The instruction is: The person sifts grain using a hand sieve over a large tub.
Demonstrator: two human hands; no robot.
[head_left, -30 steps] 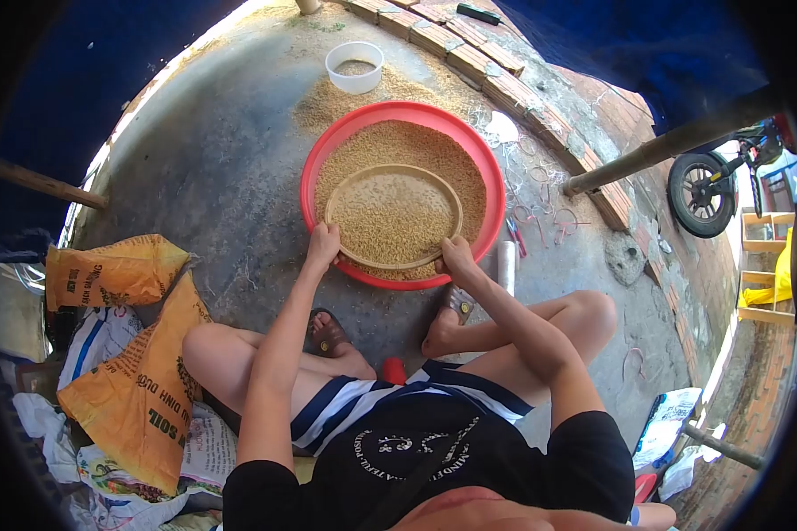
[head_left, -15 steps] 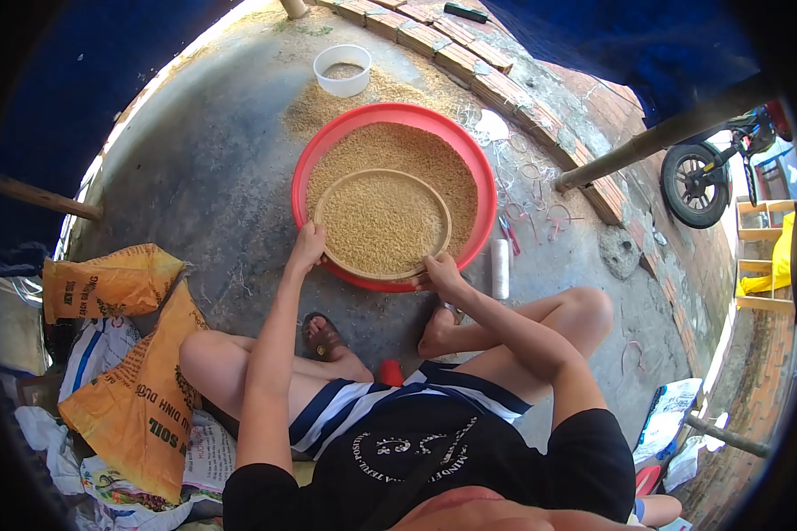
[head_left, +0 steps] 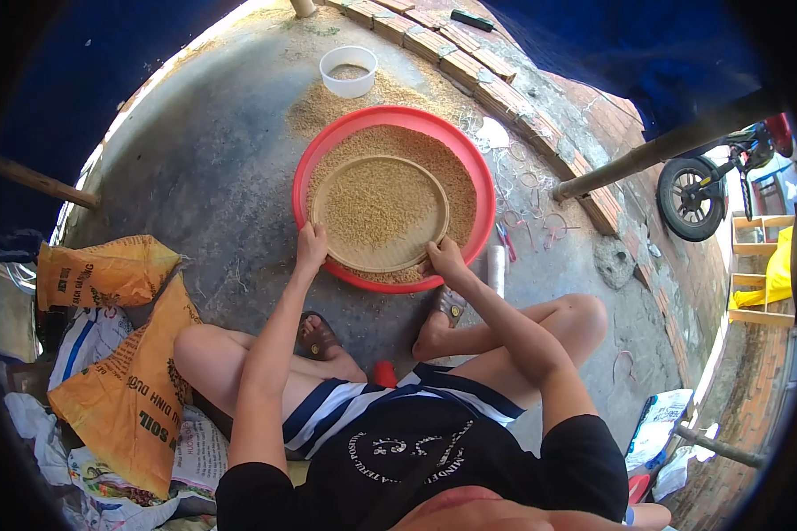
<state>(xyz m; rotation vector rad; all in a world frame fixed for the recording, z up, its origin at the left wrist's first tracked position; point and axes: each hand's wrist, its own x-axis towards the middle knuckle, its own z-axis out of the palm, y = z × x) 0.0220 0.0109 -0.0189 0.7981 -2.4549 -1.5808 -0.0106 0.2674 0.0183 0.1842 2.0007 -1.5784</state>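
A round, shallow sieve (head_left: 412,252) with a pale rim is held over a wide red basin (head_left: 481,181). Golden grain (head_left: 372,199), perhaps rice husk, covers much of the sieve, thinner along its near right side where the pale mesh shows. More of the same grain (head_left: 456,155) fills the basin around it. My left hand (head_left: 312,246) is closed on the sieve's near left rim. On the near right rim, my right hand (head_left: 444,258) is closed too, its thumb on top and its other fingers partly hidden.
Beyond the basin, a white tub (head_left: 349,81) stands beside spilled grain (head_left: 314,108). A white roll (head_left: 497,273) and red-handled pliers (head_left: 506,237) lie to the right. Orange sacks (head_left: 137,398) are piled at left. A pole (head_left: 655,150) and a row of bricks (head_left: 496,93) border the right side.
The sieve has shifted slightly away from me and left, with both hands still on it. Its grain has slid toward the far side, baring mesh along the near right.
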